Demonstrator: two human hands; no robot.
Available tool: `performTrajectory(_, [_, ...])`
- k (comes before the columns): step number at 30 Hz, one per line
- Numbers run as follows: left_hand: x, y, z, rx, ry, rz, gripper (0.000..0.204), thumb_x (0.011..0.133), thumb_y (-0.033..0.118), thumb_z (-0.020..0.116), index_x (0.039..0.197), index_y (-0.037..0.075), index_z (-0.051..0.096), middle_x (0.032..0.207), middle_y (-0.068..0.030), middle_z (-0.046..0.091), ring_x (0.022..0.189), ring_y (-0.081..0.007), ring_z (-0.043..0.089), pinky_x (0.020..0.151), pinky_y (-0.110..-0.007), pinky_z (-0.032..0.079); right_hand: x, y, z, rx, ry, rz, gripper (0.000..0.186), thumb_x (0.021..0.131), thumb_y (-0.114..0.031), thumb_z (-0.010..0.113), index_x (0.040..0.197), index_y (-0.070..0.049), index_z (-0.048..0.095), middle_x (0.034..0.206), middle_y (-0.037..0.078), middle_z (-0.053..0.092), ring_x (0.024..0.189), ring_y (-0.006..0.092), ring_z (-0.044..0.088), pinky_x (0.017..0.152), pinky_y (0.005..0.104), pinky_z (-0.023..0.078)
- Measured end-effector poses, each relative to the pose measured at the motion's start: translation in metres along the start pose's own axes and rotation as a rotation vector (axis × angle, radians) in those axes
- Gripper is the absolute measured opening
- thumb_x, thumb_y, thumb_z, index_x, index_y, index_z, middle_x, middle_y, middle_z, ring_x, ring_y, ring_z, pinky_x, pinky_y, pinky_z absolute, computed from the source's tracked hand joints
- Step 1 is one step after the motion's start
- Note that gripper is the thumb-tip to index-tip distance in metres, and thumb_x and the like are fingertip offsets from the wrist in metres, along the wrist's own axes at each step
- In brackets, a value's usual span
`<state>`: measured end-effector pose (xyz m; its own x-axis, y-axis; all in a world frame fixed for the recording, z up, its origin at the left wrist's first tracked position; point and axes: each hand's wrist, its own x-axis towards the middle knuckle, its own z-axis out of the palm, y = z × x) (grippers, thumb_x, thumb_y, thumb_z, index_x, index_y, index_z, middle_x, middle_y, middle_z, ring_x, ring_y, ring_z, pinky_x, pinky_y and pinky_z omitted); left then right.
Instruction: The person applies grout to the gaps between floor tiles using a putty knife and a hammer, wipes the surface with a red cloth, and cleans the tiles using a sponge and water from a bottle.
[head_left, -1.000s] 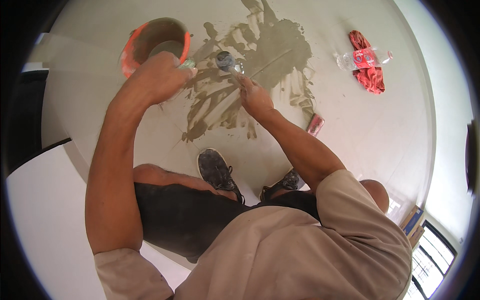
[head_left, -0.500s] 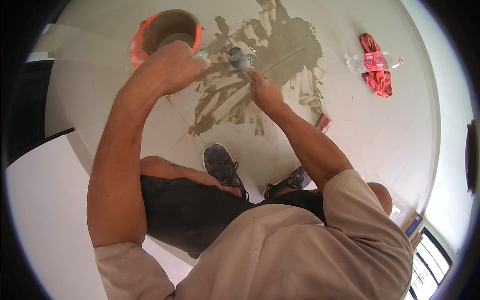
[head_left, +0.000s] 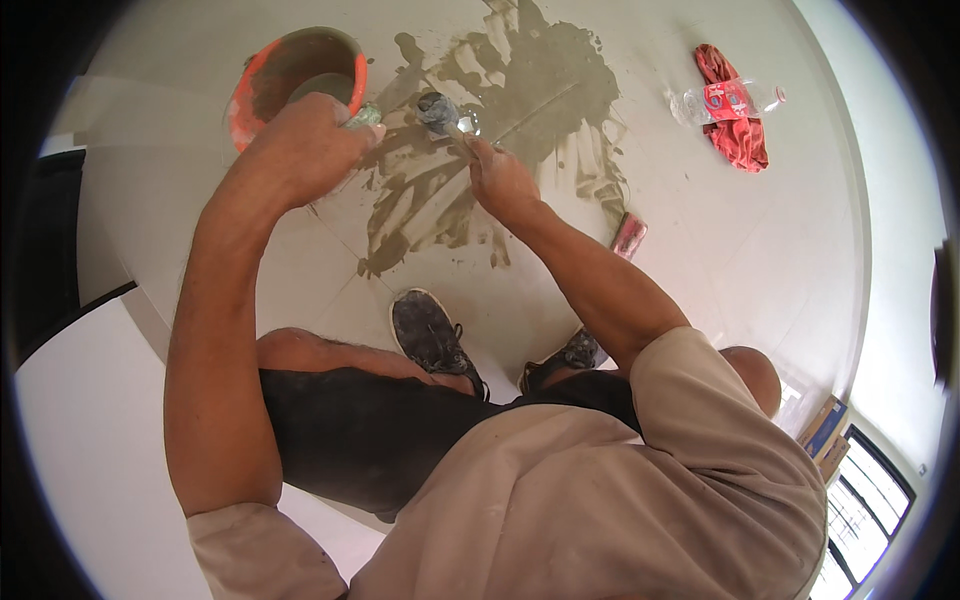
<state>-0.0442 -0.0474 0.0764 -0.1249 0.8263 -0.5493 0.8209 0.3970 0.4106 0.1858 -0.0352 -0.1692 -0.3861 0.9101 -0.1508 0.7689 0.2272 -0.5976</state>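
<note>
My left hand [head_left: 300, 155] is closed around a greenish, mortar-smeared thing [head_left: 364, 114] whose kind I cannot make out, mostly hidden by the fingers. It is just in front of an orange bucket [head_left: 240, 118] with grey mortar inside. My right hand [head_left: 502, 182] grips the handle of a putty knife [head_left: 466, 125], its blade pointing left toward the bucket. A lump of grey mortar [head_left: 436, 110] sits at the blade's end. Beneath both tools, wet mortar [head_left: 560, 85] is spread in streaks over the pale floor tiles.
On the right lies a clear plastic bottle [head_left: 728, 101] with a red label, over a crumpled red cloth [head_left: 740, 145]. A reddish block-like thing [head_left: 629, 236] lies near my right forearm. My shoes [head_left: 428, 328] stand behind the mortar. Cardboard boxes [head_left: 824, 430] are at the far lower right.
The whole view has shifted, so the floor things appear farther left. The putty knife has tilted slightly, and its blade catches the light. Both hands keep their grip.
</note>
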Motion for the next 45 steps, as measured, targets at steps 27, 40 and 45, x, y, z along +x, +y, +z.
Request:
performTrajectory(27, [0.011, -0.008, 0.003, 0.074, 0.021, 0.051, 0.049, 0.092, 0.035, 0.064, 0.073, -0.010, 0.061, 0.065, -0.0179, 0.059, 0.062, -0.0299, 0.059, 0.062, -0.047, 0.045, 0.006, -0.004, 0.001, 0.012, 0.019, -0.048, 0.036, 0.096, -0.017, 0.053, 0.131, -0.013, 0.056, 0.109, 0.026, 0.067, 0.095, 0.0472, 0.064, 0.082, 0.0551, 0.052])
performTrajectory(40, [0.008, -0.008, 0.004, 0.111, 0.019, 0.046, 0.045, 0.091, 0.036, 0.063, 0.073, -0.005, 0.059, 0.059, -0.0076, 0.045, 0.057, -0.0205, 0.045, 0.060, -0.040, 0.039, 0.006, -0.007, -0.003, -0.021, -0.082, 0.014, 0.037, 0.095, -0.015, 0.053, 0.131, -0.016, 0.057, 0.104, 0.026, 0.068, 0.095, 0.0465, 0.064, 0.083, 0.0552, 0.051])
performTrajectory(45, [0.006, -0.005, 0.003, 0.050, 0.044, 0.036, 0.044, 0.091, 0.037, 0.062, 0.075, -0.004, 0.063, 0.055, -0.0031, 0.041, 0.052, -0.0154, 0.040, 0.057, -0.037, 0.037, 0.007, -0.009, -0.005, 0.012, 0.005, -0.014, 0.038, 0.095, -0.016, 0.052, 0.133, -0.014, 0.054, 0.103, 0.027, 0.068, 0.094, 0.0468, 0.065, 0.082, 0.0559, 0.051])
